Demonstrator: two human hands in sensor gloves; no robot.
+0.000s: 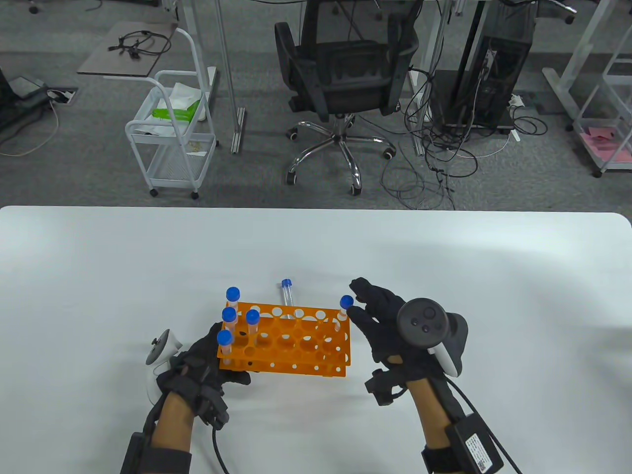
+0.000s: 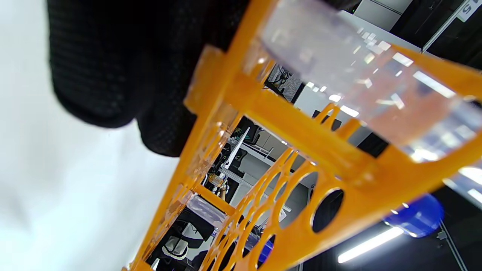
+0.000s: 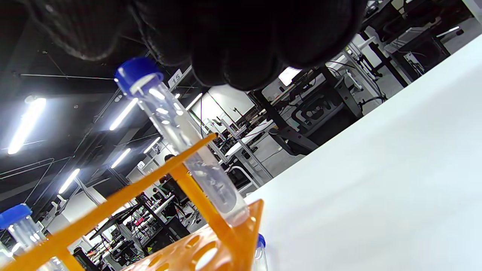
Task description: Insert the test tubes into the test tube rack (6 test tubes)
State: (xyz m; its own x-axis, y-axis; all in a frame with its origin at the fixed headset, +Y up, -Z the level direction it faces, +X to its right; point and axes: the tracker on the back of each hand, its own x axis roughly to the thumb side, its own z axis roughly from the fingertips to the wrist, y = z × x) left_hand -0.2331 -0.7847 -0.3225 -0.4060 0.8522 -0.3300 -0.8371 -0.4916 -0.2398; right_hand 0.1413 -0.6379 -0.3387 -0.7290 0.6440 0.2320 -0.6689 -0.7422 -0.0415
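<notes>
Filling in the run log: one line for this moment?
rack: five tubes in | sixth tube: lying behind rack | left hand: holds rack | right hand: open

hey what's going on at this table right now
A person in sensor gloves is filling an orange test tube rack with blue-capped tubes. The left hand holds the rack's near left corner. Four tubes stand at that end. The right hand is at the cap of a fifth tube standing at the rack's far right corner; whether the fingers grip it is unclear. One more tube lies on the table behind the rack.
</notes>
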